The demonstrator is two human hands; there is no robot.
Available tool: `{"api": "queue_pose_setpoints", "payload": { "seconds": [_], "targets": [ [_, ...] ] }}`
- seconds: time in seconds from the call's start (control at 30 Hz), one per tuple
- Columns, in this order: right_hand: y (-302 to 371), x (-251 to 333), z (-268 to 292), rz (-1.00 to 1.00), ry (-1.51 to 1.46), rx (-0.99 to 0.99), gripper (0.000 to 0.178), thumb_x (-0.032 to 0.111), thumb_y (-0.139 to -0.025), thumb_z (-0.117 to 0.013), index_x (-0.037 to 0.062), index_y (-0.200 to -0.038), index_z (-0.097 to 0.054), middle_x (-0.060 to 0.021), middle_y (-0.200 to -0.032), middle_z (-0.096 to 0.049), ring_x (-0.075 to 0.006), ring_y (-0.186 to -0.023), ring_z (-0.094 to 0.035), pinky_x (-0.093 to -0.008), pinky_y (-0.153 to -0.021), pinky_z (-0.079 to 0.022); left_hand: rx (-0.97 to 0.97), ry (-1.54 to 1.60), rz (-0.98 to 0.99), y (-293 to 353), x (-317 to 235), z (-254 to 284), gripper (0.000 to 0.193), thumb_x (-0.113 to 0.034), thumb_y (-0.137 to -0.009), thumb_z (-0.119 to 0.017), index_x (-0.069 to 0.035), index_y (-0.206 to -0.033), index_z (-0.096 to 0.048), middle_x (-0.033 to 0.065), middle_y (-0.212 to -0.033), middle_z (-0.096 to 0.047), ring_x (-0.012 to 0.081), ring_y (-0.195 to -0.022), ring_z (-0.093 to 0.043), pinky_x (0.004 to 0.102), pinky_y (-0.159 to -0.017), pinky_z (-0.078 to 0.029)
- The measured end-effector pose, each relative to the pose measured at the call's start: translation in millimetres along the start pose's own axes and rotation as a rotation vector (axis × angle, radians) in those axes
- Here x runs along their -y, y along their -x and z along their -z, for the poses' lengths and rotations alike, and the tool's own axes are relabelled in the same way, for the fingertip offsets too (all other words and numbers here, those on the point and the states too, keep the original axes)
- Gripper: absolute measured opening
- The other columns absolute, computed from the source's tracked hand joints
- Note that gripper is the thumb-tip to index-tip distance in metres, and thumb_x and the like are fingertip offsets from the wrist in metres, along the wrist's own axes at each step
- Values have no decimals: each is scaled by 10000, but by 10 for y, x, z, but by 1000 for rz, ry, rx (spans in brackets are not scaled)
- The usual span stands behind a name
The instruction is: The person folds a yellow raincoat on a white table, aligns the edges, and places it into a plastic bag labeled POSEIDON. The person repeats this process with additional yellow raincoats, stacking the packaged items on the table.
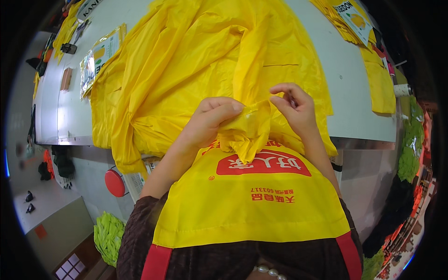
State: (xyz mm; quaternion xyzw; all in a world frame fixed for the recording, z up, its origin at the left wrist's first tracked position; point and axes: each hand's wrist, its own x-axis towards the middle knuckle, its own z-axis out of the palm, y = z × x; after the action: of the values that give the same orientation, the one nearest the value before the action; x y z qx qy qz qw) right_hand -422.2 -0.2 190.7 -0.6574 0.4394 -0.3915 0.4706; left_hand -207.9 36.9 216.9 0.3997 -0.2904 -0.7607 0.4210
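Observation:
A large, thin yellow garment [196, 60], glossy and creased like a raincoat, spreads over the table and hangs past its front edge. My left hand [214, 116] is closed on a bunched part of it, the thumb pressed on top. To the right, my right hand [297, 106] is raised beside that gathered cloth. Its thumb and forefinger point at the cloth's edge with a small gap between them, while the other fingers curl in. Whether the thumb touches the cloth is hard to tell. Below both hands lies the yellow apron [252, 212] I wear, with red straps.
On the white table [308, 28], a clear-wrapped package [100, 53] and a small brown block [66, 79] lie left. Folded yellow pieces [378, 81] and another package [352, 18] are at right. A red round stool [115, 183] stands below the table's left front edge.

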Motion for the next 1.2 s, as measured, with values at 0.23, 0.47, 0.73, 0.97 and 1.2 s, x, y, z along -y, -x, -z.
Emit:
{"api": "queue_pose_setpoints", "payload": {
  "seconds": [0.23, 0.47, 0.73, 0.97, 1.2],
  "targets": [
    [73, 362, -122, 294, 84, 123, 230, 59, -721, -734, 27, -921, -625, -58, -819, -563, -135, -669, -557, -228, -590, -456, 124, -49, -16, 13, 28, 76, 204, -157, -878, -539, 16, -865, -647, -6, -760, -615, 31, -666, -532, 176, -595, -418],
    [114, 360, -172, 276, 100, 86, 205, 52, -720, -731, 31, -890, -619, -67, -788, -559, -142, -654, -561, -235, -575, -452, -5, -242, -30, 39, 63, -25, 201, -177, -866, -548, -12, -801, -644, -65, -608, -500, 5, -536, -377, 189, -479, -276],
    [135, 376, -123, 302, 88, 132, 230, -57, -675, -680, 41, -870, -608, -70, -743, -548, -166, -619, -554, -254, -540, -442, 76, -248, -3, 37, 40, -66, 217, -183, -876, -530, -22, -779, -638, -83, -599, -463, -7, -526, -344, 174, -465, -263],
    [149, 333, -69, 557, 194, 195, 300, -107, -606, -627, 47, -863, -603, -61, -740, -557, -179, -596, -564, -248, -519, -445, 52, -197, 25, -2, 104, -37, 217, -178, -873, -531, 1, -845, -651, -67, -614, -501, 1, -525, -375, 174, -472, -284],
    [257, 302, 346, 154, -70, 160, 214, 176, -808, -625, 23, -936, -549, 1, -681, -493, -95, -565, -452, -225, -524, -392, 88, -26, 89, -3, 104, 24, 193, -119, -862, -521, 36, -901, -629, 45, -752, -628, 69, -612, -542, 193, -564, -417]
  ]
}}
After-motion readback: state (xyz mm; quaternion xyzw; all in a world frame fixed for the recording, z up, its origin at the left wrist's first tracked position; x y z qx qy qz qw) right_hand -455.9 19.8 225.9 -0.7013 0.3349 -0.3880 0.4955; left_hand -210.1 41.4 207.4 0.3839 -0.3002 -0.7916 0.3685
